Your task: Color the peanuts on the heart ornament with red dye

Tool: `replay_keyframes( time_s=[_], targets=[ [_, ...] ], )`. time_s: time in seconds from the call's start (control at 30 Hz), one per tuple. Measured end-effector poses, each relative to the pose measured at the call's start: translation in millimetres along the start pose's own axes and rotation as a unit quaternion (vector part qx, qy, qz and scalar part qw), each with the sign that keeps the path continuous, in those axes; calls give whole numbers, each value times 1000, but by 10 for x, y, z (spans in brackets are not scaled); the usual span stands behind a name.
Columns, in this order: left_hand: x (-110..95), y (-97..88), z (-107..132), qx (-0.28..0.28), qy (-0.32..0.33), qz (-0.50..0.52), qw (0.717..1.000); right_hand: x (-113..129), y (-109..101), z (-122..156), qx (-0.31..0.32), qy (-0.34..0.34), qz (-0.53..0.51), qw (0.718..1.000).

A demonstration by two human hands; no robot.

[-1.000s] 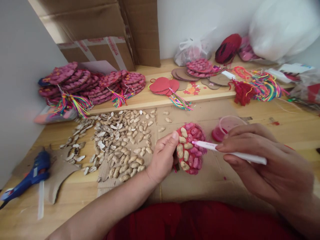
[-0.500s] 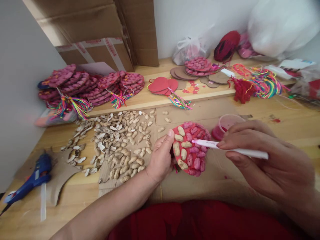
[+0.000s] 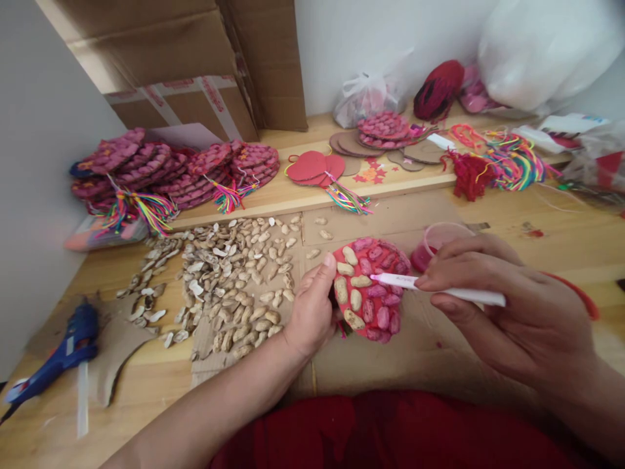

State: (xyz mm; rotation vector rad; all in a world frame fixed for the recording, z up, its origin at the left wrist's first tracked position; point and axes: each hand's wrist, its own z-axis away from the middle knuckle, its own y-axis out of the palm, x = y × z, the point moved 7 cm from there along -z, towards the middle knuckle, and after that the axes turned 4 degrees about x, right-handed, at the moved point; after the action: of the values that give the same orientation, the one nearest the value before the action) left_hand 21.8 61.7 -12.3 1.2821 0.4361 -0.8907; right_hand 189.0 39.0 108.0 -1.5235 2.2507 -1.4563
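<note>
At the lower right of the frame, the right hand (image 3: 508,316) holds a slim white pen (image 3: 471,296), its grip closed narrowly round the barrel, thumb against fingers. Near the centre, the left hand (image 3: 312,303) pinches the left edge of a red disc (image 3: 362,255), thumb in front and the other fingers mostly hidden behind it, so this grip too is closed, round the disc's edge.

Pink peanuts (image 3: 383,318) cover the disc's right side; plain peanuts (image 3: 355,299) sit along its left. The pen's pink tip points at the gap beside a plain one; whether it touches, I cannot tell. The step in hand looks like colouring the shells, and the next move seems to call for a steady disc and the tip laid on a bare shell.

Beyond the right hand's fingers stands a clear cup (image 3: 424,245) of pink liquid on the worktop (image 3: 551,225). Loose peanuts (image 3: 244,299) spread left of centre; farther back, stacked peanut discs (image 3: 124,159) fill the upper left.
</note>
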Motion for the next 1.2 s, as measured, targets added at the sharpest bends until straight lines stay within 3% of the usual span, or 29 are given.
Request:
replay_keyframes(
  time_s=[0.3,0.73,1.2],
  targets=[
    [6,-11,12,5,4,-9,1000,9,11,4,11,-4,7,1000],
    [-9,11,24,15,13,-9,1000,-175,-61,105,-67,79,-29,994],
    [-10,-27,10,1,23,-10,1000,-95,-30,54,-27,40,-23,999]
  ],
)
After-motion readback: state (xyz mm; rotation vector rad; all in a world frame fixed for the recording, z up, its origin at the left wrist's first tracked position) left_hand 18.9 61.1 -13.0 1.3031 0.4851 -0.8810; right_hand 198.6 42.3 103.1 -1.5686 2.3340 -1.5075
